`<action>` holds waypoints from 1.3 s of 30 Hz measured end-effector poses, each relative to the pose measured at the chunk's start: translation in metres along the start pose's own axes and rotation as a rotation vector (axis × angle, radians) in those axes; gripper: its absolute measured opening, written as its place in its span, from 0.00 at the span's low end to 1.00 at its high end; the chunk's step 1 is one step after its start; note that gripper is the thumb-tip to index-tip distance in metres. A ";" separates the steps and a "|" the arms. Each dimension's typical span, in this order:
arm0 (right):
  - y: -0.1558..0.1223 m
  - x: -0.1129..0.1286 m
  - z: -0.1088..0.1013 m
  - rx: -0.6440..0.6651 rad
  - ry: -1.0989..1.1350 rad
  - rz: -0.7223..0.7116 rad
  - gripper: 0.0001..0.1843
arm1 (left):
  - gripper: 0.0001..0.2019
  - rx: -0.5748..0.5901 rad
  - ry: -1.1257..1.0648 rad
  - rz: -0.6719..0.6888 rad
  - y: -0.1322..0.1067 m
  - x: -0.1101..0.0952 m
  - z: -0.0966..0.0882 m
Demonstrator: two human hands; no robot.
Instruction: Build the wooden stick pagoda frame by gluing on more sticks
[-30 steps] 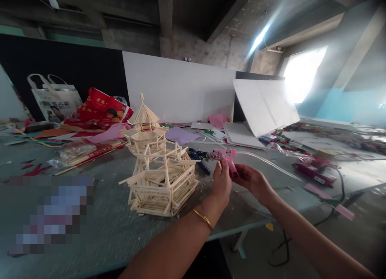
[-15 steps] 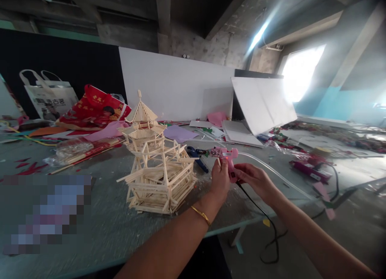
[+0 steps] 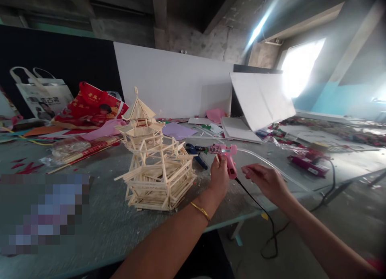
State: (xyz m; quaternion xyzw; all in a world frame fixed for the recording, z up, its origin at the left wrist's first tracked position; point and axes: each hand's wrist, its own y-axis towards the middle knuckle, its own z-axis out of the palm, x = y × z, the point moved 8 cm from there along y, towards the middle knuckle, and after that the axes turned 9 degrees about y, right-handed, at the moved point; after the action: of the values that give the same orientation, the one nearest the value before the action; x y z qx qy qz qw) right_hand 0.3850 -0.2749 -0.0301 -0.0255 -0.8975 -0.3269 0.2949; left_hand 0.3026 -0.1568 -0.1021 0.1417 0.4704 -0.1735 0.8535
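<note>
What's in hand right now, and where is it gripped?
The left hand holds the pink plastic hot-glue gun by its handle; the right hand is open beside it, holding nothing.

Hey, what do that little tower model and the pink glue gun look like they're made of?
Tower model: thin pale wooden sticks, bare and matte, possibly bamboo; separate sticks show in its railings and roof. Glue gun: likely pink plastic, smooth and moulded, slightly glossy.
</note>
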 end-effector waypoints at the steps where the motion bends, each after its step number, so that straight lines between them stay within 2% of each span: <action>1: -0.001 0.003 -0.005 -0.027 -0.023 -0.034 0.15 | 0.09 0.007 0.013 0.007 0.000 -0.001 0.001; 4: -0.006 0.019 -0.033 -0.229 -0.173 -0.245 0.11 | 0.12 0.028 0.029 0.018 -0.001 -0.002 0.002; 6: -0.006 0.021 -0.046 -0.288 -0.268 -0.327 0.10 | 0.14 0.038 0.032 0.011 -0.001 -0.002 0.002; 8: 0.002 0.013 -0.053 -0.259 -0.323 -0.304 0.13 | 0.15 0.039 0.032 0.002 -0.001 -0.002 0.002; 10: 0.016 -0.003 -0.051 -0.160 -0.314 -0.208 0.17 | 0.15 0.037 0.032 -0.006 -0.001 -0.002 0.003; 13: 0.037 -0.025 -0.033 0.045 -0.167 -0.031 0.20 | 0.15 0.047 0.029 -0.015 -0.003 -0.002 0.006; 15: 0.047 -0.027 -0.019 0.144 -0.081 0.003 0.19 | 0.15 0.060 0.027 -0.015 -0.005 -0.002 0.008; 17: 0.055 -0.019 -0.009 0.183 -0.070 -0.033 0.17 | 0.16 0.070 0.027 -0.008 -0.007 -0.004 0.009; 20: 0.062 -0.005 -0.006 0.177 -0.110 -0.104 0.16 | 0.17 0.080 0.034 0.006 -0.009 -0.007 0.009; 28: 0.050 0.030 -0.020 0.093 -0.384 -0.410 0.14 | 0.20 0.143 0.053 0.072 -0.014 -0.012 0.015; 31: 0.045 0.035 -0.023 0.058 -0.444 -0.472 0.15 | 0.20 0.170 0.065 0.100 -0.016 -0.015 0.018; 33: 0.047 0.030 -0.026 0.076 -0.364 -0.404 0.14 | 0.20 0.189 0.077 0.115 -0.017 -0.017 0.019; 37: 0.053 0.006 -0.025 0.218 -0.070 -0.106 0.16 | 0.21 0.225 0.103 0.131 -0.018 -0.020 0.022; 39: 0.052 0.009 -0.026 0.219 -0.107 -0.134 0.17 | 0.21 0.237 0.112 0.132 -0.019 -0.020 0.023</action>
State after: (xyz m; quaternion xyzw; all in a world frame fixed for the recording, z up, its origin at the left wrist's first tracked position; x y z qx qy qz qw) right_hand 0.4032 -0.2513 0.0208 0.0492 -0.9419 -0.2442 0.2253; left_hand 0.3019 -0.1800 -0.0751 0.2816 0.4833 -0.1634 0.8127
